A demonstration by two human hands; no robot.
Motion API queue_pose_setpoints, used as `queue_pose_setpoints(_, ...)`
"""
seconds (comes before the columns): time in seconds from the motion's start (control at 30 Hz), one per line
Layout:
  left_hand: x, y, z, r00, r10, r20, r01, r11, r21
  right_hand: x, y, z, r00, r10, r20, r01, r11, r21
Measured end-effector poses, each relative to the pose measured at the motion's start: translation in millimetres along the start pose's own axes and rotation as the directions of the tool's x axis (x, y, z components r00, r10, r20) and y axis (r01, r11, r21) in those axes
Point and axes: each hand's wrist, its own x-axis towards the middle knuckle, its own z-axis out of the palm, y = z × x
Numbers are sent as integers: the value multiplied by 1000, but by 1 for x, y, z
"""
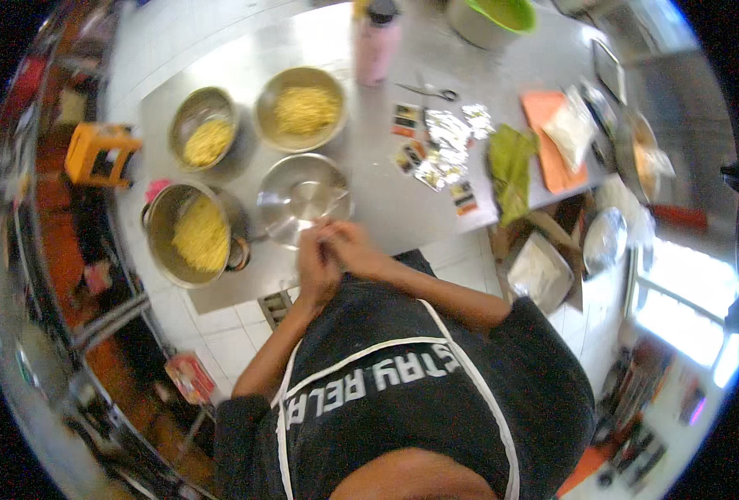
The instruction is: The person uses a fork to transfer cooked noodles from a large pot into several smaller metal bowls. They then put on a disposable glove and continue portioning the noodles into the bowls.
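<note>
Both of my hands meet at the near rim of an empty metal bowl (307, 194). My left hand (319, 259) and my right hand (353, 247) touch at the fingers, and whether something small is between them is hidden. Beyond and to the left, two metal bowls hold pale yellow shreds, one at the left (177, 134) and one behind the empty bowl (266, 119). A metal pot with handles (160, 250) at the near left holds more yellow shreds.
On the metal table (382, 206) are a pink bottle (375, 53), scissors (435, 92), crumpled foil pieces (449, 134), a green cloth (510, 165), an orange folder-like sheet (547, 137) with a white bag (570, 128), and a green-rimmed container (482, 28). An orange stool (97, 153) stands left.
</note>
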Motion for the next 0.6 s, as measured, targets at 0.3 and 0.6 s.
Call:
queue_pose_setpoints(0.3, -53, 5, -57, 858, -420, 297, 422, 904, 60, 46, -82, -84, 949, -313, 33, 222, 590, -776)
queue_pose_setpoints(0.6, -212, -147, -169, 569, -821, -58, 798, 533, 283, 149, -145, 117, 611, -391, 689, 711, -113, -694)
